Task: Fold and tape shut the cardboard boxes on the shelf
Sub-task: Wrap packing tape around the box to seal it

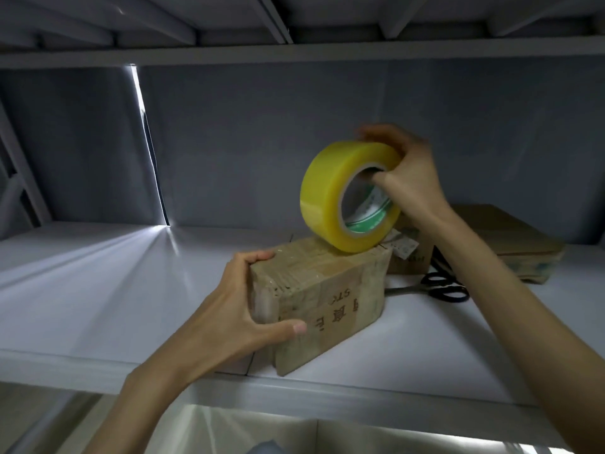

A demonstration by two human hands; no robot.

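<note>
While the left hand [234, 309] grips the taped box [319, 296] at the shelf [98, 290] front edge, centre frame, right hand [406, 172] holds the yellow tape roll [347, 198] on its top; scissors [442, 286] just right, bare shelf left

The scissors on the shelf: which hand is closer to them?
Right. The right hand holds the tape roll above the scissors; the left hand grips the box on its far side.

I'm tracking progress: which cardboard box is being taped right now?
The front box, gripped by the left hand, with the tape roll in the right hand resting on top. The two boxes behind, beside the scissors, are untouched.
</note>
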